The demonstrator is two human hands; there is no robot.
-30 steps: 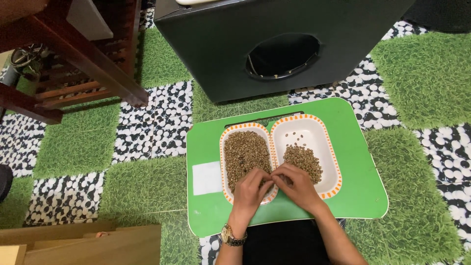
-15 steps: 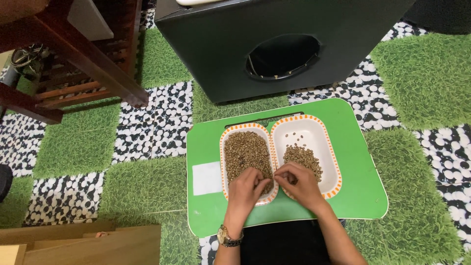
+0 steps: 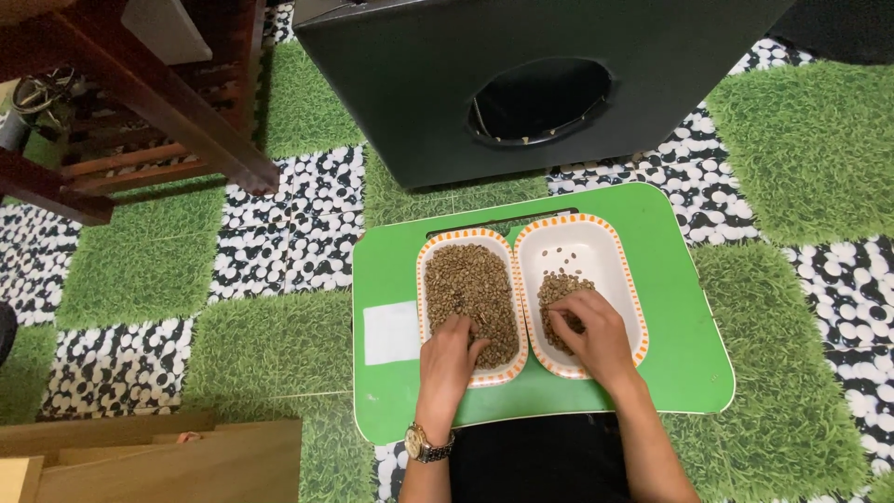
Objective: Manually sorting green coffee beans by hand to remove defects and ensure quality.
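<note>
Beans (image 3: pixel 470 284), small and brownish, fill the left dish (image 3: pixel 430 256), one of two white oval dishes with orange-striped rims that stand side by side, rims touching, on a green tray (image 3: pixel 680 307). The right dish (image 3: pixel 596 242) holds a smaller heap of beans (image 3: pixel 557 287) toward its near end, with a few loose ones scattered on the bare white bottom farther away. The left hand (image 3: pixel 449 349) lies palm down in the near end of the left dish, fingers (image 3: pixel 458 326) curled into the heap; whether it has hold of any beans cannot be told. The right hand (image 3: pixel 589 331) rests in the near end of the right dish, fingers bent onto its heap; its grasp cannot be told either. A wristwatch (image 3: pixel 426 445) sits on the left wrist. A white rectangular patch (image 3: pixel 391 332) lies on the tray left of the dishes. Beyond the tray stands a black box (image 3: pixel 419 84) with a round opening (image 3: pixel 540 99), on a floor of grass-green and pebble-patterned squares (image 3: pixel 140 270).
</note>
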